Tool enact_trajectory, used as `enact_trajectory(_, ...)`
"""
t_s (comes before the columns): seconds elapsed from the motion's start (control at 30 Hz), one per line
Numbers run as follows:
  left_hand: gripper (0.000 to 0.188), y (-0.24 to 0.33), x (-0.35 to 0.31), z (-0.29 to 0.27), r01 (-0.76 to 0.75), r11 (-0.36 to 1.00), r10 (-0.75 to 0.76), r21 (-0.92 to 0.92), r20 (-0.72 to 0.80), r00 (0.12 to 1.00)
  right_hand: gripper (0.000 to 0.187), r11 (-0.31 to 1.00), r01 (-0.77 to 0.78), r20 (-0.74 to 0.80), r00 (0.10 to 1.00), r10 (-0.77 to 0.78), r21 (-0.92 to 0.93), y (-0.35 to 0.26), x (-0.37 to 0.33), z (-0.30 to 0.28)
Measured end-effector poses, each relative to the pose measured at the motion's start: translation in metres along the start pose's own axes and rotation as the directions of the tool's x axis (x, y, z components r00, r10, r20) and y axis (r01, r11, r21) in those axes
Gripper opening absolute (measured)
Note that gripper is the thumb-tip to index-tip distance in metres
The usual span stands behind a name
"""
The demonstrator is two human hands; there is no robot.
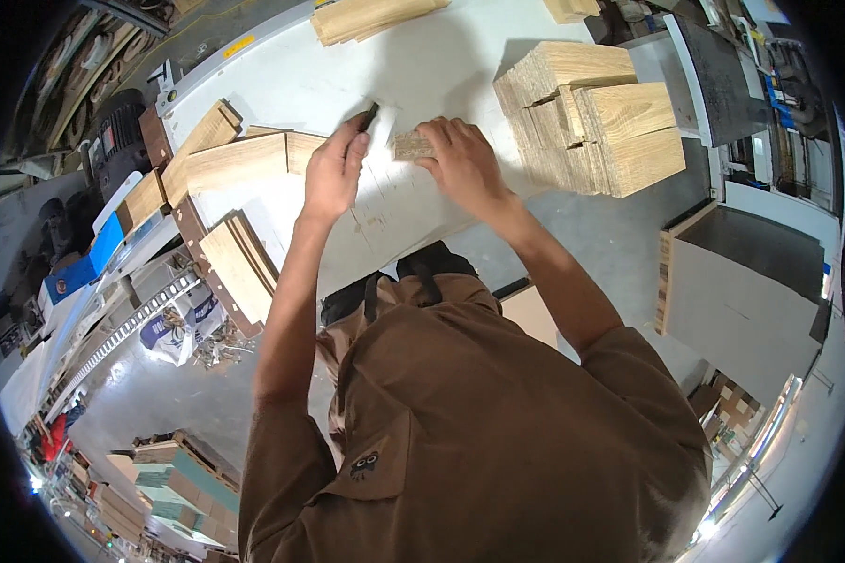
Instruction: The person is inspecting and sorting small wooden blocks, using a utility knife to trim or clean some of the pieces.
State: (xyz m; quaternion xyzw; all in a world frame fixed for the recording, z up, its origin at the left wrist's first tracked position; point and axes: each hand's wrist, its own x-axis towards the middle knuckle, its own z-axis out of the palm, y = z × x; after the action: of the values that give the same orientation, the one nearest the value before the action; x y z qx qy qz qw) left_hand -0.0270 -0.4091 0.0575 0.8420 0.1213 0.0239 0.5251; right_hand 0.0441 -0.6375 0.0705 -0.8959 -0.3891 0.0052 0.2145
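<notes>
My left hand (333, 174) is closed around a slim dark tool (370, 116), whose tip sticks up past the fingers; its exact kind does not show. To the right of it, my right hand (465, 164) grips a small wood-grain board piece (411, 146) by its right side. The rough chipboard edge of that piece faces up. Both hands are over the white worktable (385, 225), a short gap apart. Left of my left hand lie several wood-grain boards (238, 162), some overlapping.
A tall stack of wood-grain blocks (591, 117) stands at the table's right. More boards (376, 17) lie at its far edge, and a leaning bundle (239, 263) sits at its near left corner. A grey-sided cabinet (742, 291) stands on the floor to the right.
</notes>
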Motion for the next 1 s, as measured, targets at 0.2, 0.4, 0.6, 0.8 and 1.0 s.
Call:
enact_trajectory(0.2,0.057,0.013,0.015,-0.014,-0.392,0.855,0.344,0.341,0.192,0.919,0.048,1.000,0.000,0.024,1.000,0.001,-0.022,0.002,0.007,-0.003)
enact_trajectory(0.4,0.071,0.002,-0.015,-0.019,-0.585,0.652,0.374,0.483,0.466,0.802,0.049,0.998,-0.019,0.034,0.999,0.021,-0.054,0.005,0.003,0.000)
enact_trajectory(0.6,0.068,-0.076,-0.067,0.011,-0.537,0.767,0.392,0.351,0.405,0.826,0.051,0.998,-0.053,0.049,0.997,0.054,-0.019,0.009,0.001,-0.009)
enact_trajectory(0.8,0.054,-0.153,-0.082,0.030,-0.272,0.872,0.207,0.407,0.196,0.958,0.050,0.996,-0.071,0.083,0.994,0.066,0.058,0.004,0.004,-0.009)
enact_trajectory(1.0,0.078,-0.130,-0.091,0.019,-0.146,0.944,0.139,0.297,0.044,0.989,0.050,0.984,-0.162,0.084,0.984,0.156,0.076,-0.010,-0.014,-0.014)
